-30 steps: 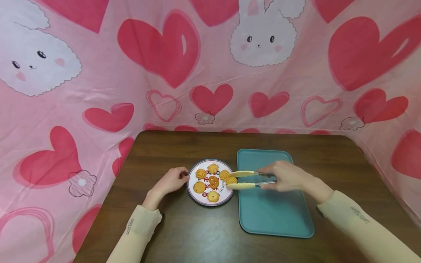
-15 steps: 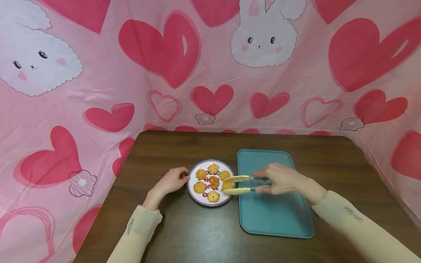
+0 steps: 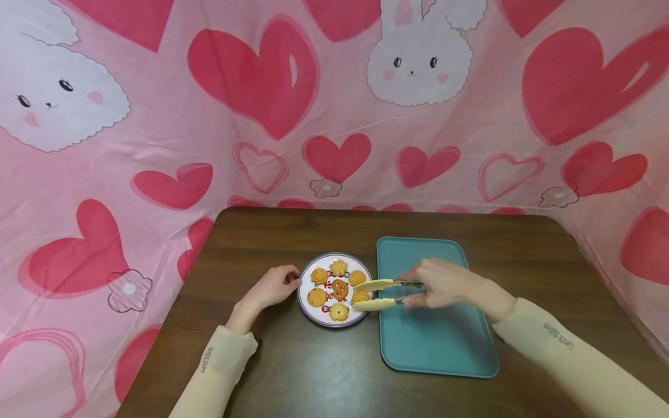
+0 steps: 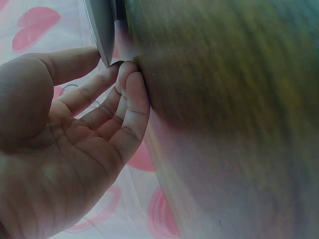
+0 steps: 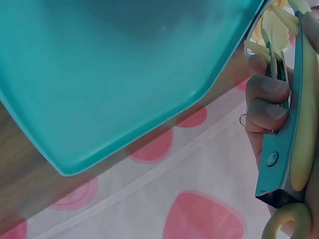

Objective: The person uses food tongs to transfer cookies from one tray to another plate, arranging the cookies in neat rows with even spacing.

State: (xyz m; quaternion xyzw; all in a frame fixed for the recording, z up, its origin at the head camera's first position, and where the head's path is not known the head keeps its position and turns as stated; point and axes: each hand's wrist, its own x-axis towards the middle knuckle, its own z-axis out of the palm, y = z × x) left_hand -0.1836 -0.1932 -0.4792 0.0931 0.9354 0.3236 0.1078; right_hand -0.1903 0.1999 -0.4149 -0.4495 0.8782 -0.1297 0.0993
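Observation:
My left hand [image 3: 272,285] pinches the left rim of a round white plate [image 3: 306,287]. In the left wrist view the plate's edge [image 4: 102,30] lies between thumb and fingertips. Several cookies sit on the plate, among them a pretzel-shaped one [image 3: 340,289] in the middle. My right hand [image 3: 438,283] grips metal tongs [image 3: 380,284] with pale yellow tips. Those tips stand apart over the plate's right side, on either side of a swirled cookie [image 3: 360,296]; whether they touch it I cannot tell. In the right wrist view, fingers curl round the tongs' handle [image 5: 281,149].
A teal rectangular tray [image 3: 439,342] lies just right of the plate, under my right hand. Both rest on a dark brown wooden table [image 3: 313,371]. A pink cloth [image 3: 334,116] with hearts and rabbits hangs behind and beside the table.
My right hand and the tongs have shifted a little left. The swirled cookie between the tips has moved left and nearer to me on the plate. The left hand has stayed still.

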